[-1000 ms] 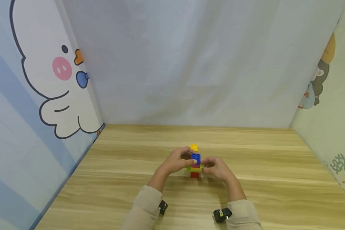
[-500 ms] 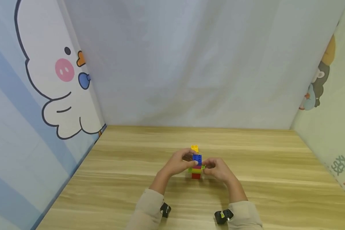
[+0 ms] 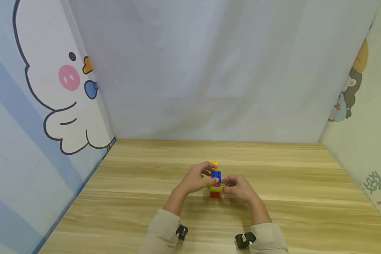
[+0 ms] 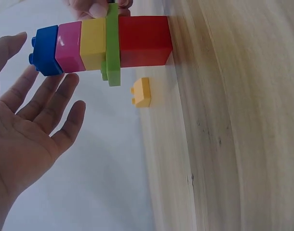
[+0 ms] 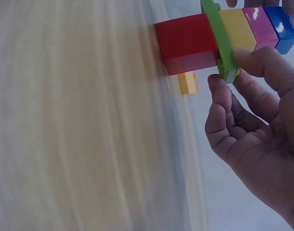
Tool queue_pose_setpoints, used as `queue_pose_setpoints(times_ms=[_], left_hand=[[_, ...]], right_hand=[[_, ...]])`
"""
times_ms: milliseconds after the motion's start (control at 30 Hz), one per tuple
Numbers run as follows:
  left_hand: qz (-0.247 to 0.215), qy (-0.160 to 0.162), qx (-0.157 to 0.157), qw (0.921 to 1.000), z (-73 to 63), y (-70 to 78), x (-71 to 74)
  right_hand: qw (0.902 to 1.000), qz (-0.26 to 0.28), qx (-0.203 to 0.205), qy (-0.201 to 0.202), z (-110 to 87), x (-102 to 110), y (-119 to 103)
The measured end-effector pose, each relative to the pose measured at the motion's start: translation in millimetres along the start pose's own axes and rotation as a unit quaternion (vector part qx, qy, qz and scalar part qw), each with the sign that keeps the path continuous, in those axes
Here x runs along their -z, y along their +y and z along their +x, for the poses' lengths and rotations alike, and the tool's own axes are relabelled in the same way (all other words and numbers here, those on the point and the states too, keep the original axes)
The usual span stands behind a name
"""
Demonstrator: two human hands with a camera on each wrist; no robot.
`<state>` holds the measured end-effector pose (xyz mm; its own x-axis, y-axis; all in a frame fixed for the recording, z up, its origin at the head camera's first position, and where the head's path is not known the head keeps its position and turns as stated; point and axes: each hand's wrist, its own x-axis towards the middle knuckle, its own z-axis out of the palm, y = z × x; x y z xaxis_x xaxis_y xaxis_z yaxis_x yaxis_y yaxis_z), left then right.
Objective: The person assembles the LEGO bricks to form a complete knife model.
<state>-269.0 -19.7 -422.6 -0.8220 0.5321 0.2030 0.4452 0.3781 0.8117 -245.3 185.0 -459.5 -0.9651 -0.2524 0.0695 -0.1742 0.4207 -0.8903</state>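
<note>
An upright stack of toy bricks stands on the table, with a red brick (image 4: pixel 146 41) at the bottom. Above it come a long green plate (image 5: pixel 219 36), a yellow brick (image 4: pixel 93 44), a pink brick (image 4: pixel 70 47) and a blue brick (image 3: pixel 216 174) on top. My right hand (image 3: pixel 239 187) pinches one jutting end of the green plate between thumb and fingers. Around the blue brick, my left hand (image 3: pixel 195 179) is spread loosely. Its thumb is in front of the brick in the head view, its fingers behind; in the left wrist view they look apart from it.
A loose yellow brick (image 4: pixel 142 92) lies on the wooden table (image 3: pixel 139 169) beyond the stack, partly hidden by the left fingers in the head view. A pale curtain (image 3: pixel 209 70) hangs behind the table, and printed sheets (image 3: pixel 6 158) stand at both sides.
My left fingers have spread away from the blue brick and now reach over the loose yellow brick in the head view. The right hand keeps its pinch; the stack stays put.
</note>
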Motion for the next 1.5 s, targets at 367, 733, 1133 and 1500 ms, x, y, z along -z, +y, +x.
queue_pose_setpoints(times_ms=[367, 733, 1133, 1500], left_hand=[[-0.007, 0.015, -0.003, 0.9999, -1.4, -9.7, 8.2], [0.025, 0.018, 0.010, 0.9995, 4.8, -32.0, 18.5], [0.010, 0.014, 0.021, 0.9996, 14.5, -48.7, 21.6], [-0.043, 0.024, 0.055, 0.9973, 32.1, -68.1, 19.7]], right_hand=[[1.0000, -0.002, 0.000, 0.002, 1.4, -1.0, 0.6], [0.9999, 0.002, -0.010, 0.013, 1.8, -2.2, 2.6], [0.9999, 0.002, -0.012, 0.012, 2.1, -2.8, 2.1], [0.9998, 0.002, -0.014, 0.013, -4.5, -1.3, -17.2]])
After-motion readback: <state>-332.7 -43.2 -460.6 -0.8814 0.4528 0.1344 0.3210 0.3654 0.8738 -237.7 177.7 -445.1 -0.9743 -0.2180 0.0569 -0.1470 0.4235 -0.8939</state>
